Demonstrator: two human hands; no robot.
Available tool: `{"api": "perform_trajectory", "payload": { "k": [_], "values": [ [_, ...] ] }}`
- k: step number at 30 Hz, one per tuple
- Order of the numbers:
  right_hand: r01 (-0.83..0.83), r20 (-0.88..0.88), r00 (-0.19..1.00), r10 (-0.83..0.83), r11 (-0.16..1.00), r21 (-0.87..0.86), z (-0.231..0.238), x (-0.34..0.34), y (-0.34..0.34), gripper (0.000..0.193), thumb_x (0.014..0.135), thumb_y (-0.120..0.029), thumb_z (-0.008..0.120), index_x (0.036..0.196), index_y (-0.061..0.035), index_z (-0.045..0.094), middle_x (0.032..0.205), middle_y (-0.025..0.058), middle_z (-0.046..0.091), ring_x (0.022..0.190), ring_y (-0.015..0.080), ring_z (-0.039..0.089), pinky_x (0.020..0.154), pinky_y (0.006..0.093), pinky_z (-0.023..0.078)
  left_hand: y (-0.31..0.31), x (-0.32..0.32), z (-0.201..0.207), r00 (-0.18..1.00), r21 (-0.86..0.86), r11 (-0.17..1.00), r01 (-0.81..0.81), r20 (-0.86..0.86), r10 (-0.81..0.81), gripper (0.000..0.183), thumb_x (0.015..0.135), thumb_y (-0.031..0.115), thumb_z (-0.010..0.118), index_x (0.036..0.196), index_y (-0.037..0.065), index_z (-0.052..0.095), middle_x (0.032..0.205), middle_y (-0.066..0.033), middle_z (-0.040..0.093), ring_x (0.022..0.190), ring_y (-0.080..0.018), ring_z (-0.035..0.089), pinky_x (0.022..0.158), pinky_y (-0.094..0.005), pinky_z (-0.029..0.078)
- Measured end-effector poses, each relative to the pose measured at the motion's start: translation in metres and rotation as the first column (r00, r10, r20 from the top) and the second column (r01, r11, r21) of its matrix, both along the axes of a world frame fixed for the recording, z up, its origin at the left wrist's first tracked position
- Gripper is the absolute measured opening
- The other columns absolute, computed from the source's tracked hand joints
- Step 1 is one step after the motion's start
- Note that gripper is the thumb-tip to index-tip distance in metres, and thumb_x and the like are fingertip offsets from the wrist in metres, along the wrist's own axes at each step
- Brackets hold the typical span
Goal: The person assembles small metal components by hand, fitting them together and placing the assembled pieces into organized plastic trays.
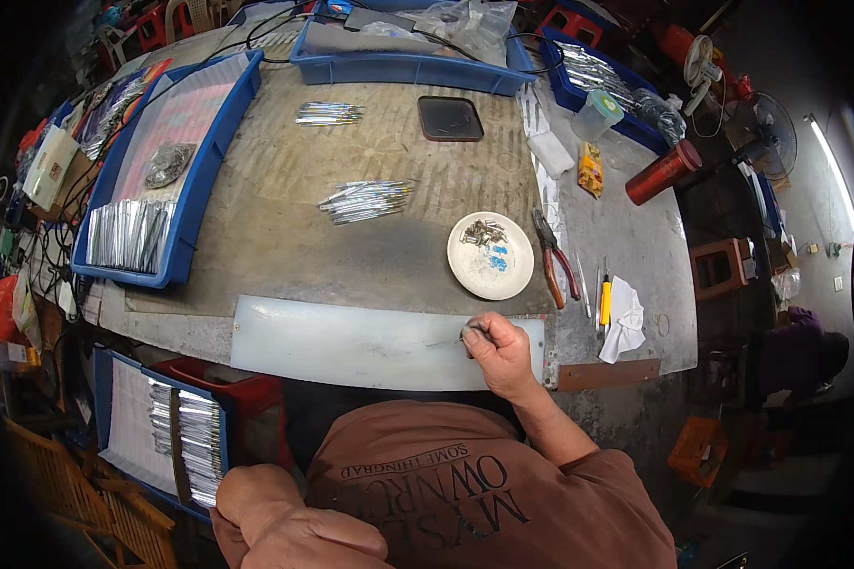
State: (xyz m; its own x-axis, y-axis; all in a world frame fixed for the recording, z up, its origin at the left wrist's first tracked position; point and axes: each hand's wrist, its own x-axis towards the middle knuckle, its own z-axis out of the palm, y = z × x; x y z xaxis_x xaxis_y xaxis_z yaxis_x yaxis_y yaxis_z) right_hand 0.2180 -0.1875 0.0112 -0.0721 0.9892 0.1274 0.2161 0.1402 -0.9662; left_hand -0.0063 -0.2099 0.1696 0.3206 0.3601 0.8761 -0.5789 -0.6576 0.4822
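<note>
My right hand is closed in a pinch over the right end of a pale, translucent flat board at the table's near edge. Something small and dark shows at the fingertips, too small to name. Beyond that hand stands a round cream dish holding small metal pieces and bits of blue. My left arm is bent low at the left, beside a blue tray of thin silver sticks; its fingers cannot be made out.
Two bundles of thin silver sticks lie mid-table, near a black tray. Red-handled pliers, a yellow-handled screwdriver and a white cloth are at the right. Blue trays line the left and far sides; a red cylinder is far right.
</note>
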Motion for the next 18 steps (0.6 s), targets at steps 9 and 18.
{"api": "perform_trajectory", "payload": {
  "k": [9,18],
  "values": [
    [0.001,-0.01,1.0,-0.001,1.0,-0.022,0.0004,0.0004,-0.001,0.011,0.083,-0.008,0.053,0.077,0.0001,0.05,0.062,-0.0015,0.047,0.054,0.0046,0.041,0.049,0.0181,0.035,-0.0004,-0.0007,0.0013,1.0,-0.024,1.0,0.005,-0.019,-0.005,0.015,0.065,0.013,0.059,0.058,0.006,0.048,0.062,-0.0089,0.056,0.046,-0.0173,0.046,0.042,-0.0281,0.035],
    [-0.003,-0.011,1.0,0.002,1.0,-0.021,-0.0018,0.0013,-0.0009,0.01,0.083,-0.008,0.053,0.077,-0.0001,0.05,0.062,-0.0013,0.047,0.054,0.0046,0.041,0.049,0.0181,0.035,-0.0046,0.0007,0.0012,0.999,-0.059,0.997,-0.046,-0.025,0.044,0.015,0.064,0.012,0.061,0.062,0.005,0.048,0.061,-0.0099,0.056,0.044,-0.017,0.045,0.039,-0.0268,0.034]
  ]
}}
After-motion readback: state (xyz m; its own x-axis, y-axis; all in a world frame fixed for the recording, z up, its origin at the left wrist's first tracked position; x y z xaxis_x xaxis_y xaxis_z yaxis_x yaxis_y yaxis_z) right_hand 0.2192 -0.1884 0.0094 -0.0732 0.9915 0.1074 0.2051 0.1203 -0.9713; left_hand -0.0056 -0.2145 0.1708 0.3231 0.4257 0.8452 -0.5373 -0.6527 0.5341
